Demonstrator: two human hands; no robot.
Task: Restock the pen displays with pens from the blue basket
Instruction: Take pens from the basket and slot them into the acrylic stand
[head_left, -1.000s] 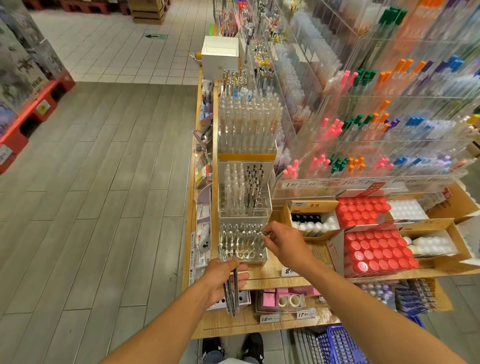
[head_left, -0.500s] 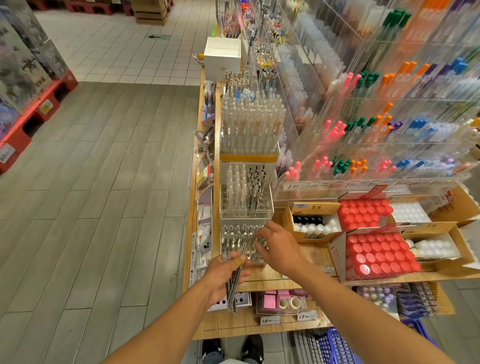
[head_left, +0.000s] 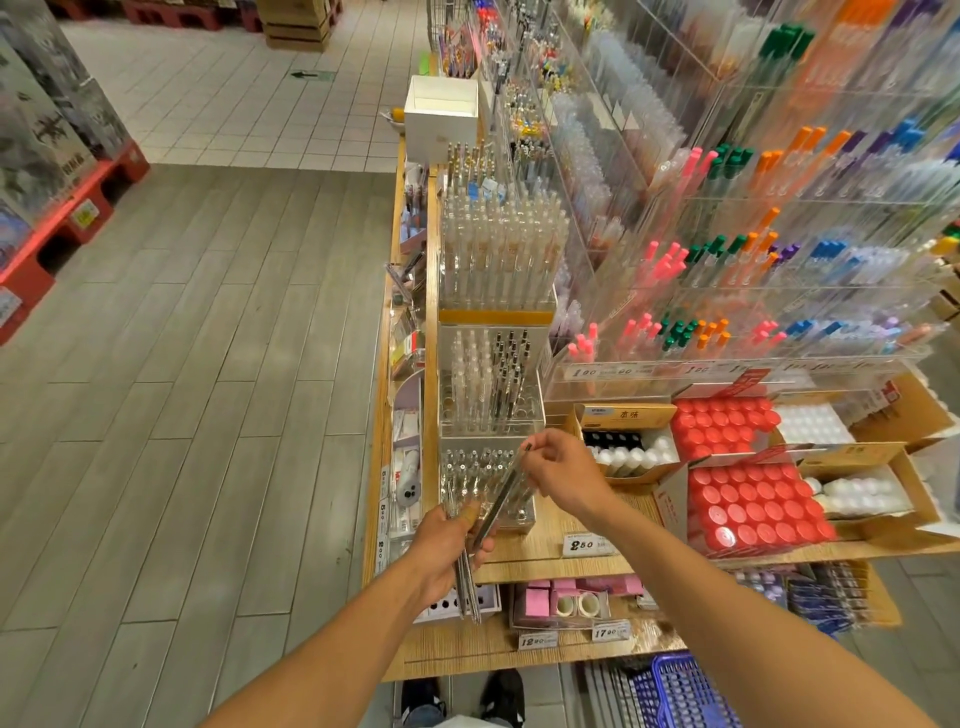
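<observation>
Head view: left hand (head_left: 448, 540) gripping a bundle of pens (head_left: 466, 584), points hanging down toward the near shelf edge. Right hand (head_left: 563, 470) pinching the top of a single pen (head_left: 503, 496), slanted from the bundle up over the lowest pen display (head_left: 488, 480). Taller clear displays stacked just beyond. Blue basket (head_left: 680, 693) at bottom right, under the wooden shelf (head_left: 550, 545).
</observation>
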